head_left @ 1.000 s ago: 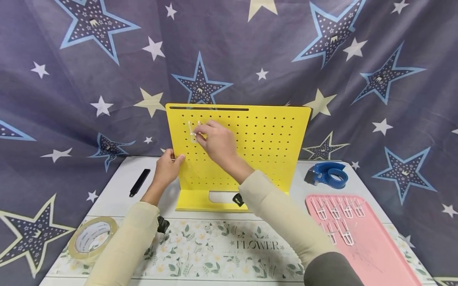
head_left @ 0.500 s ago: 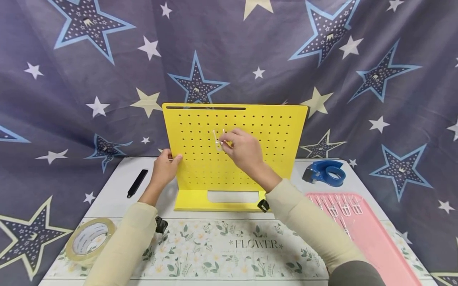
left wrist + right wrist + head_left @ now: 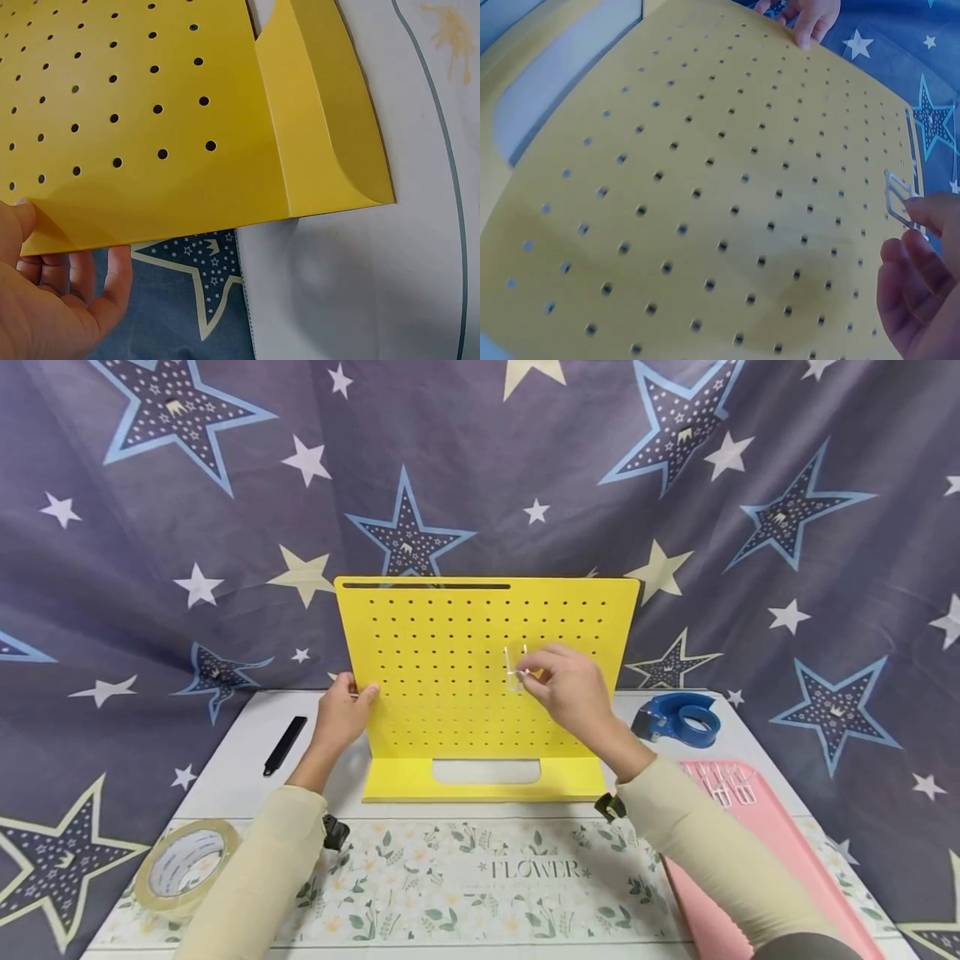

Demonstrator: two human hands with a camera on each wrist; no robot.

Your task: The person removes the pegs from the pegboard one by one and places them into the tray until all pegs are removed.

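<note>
A yellow pegboard [image 3: 435, 718] with rows of round holes stands upright on the table. My left hand [image 3: 342, 710] grips its left edge, thumb on the front face and fingers curled behind, as the left wrist view also shows at that hand [image 3: 52, 300]. Between thumb and fingers of my right hand [image 3: 570, 689] a white wire pegboard hook [image 3: 513, 677] is pinched, in front of the board's right half. In the right wrist view the looped end of the hook [image 3: 896, 199] sticks out from the fingertips. Whether the hook touches the board I cannot tell.
Several more white hooks [image 3: 738, 783] lie on a pink tray [image 3: 817, 868] at the right, partly behind my right forearm. A blue tape dispenser [image 3: 678, 720] stands at the back right. At left are a black bar [image 3: 285, 745] and a tape roll [image 3: 187, 867].
My right hand has moved with the pinched hook from the board's upper left to its right half, slightly lower. The left hand keeps its grip on the edge.
</note>
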